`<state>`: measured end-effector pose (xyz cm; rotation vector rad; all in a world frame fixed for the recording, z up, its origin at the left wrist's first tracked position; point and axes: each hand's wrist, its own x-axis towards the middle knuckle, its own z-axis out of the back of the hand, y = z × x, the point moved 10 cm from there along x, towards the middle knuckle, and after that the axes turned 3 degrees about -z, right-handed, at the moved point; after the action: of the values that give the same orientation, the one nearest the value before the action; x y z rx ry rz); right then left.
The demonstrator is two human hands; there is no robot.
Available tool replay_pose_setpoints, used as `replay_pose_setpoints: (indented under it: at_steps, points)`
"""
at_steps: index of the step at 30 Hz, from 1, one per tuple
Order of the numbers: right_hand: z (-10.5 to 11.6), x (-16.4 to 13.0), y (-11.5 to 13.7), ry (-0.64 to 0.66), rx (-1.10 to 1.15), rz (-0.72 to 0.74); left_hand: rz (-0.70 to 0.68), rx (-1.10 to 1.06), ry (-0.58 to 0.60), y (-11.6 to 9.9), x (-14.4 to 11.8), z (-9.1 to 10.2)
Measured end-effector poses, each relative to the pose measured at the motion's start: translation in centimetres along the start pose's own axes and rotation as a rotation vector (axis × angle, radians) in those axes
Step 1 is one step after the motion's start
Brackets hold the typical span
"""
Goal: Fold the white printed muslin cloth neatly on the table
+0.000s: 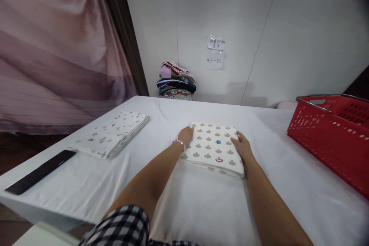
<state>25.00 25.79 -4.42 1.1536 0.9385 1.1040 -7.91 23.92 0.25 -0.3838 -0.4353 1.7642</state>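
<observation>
Hands flat and open, left hand [186,135] at nine o'clock, right hand [242,146] at three, flanking folded cloth [215,148] on counter [201,200]; press evenly, keep edges square.

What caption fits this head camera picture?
Both hands, left hand and right hand, rest on a folded patterned cloth.

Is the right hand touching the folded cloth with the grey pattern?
Touching. The head view shows the right hand lying flat against the right edge of the folded cloth, with no gap visible.
</observation>
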Motion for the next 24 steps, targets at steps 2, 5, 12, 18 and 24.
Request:
replay_pose_setpoints:
  at_steps: [2, 5, 12, 18, 24]
  points:
    - [-0.1, -0.3, 0.2, 0.017, -0.01, -0.012, 0.021, -0.022, 0.007, 0.4, -0.3, 0.2]
    - [0.1, -0.4, 0.6, 0.015, -0.103, -0.003, 0.048, -0.039, 0.013, 1.0, -1.0, 0.5]
    - [-0.3, -0.4, 1.8, 0.001, -0.19, 0.098, 0.021, -0.03, 0.019, 1.2, -2.0, 0.0]
    - [-0.2, -0.5, 1.5, 0.012, -0.166, 0.097, 0.013, -0.1, 0.027, 1.3, -1.6, -0.3]
    - [0.3, -1.1, 3.1, -0.016, -0.295, 0.103, 0.061, -0.287, 0.071, 3.4, -2.8, 0.4]
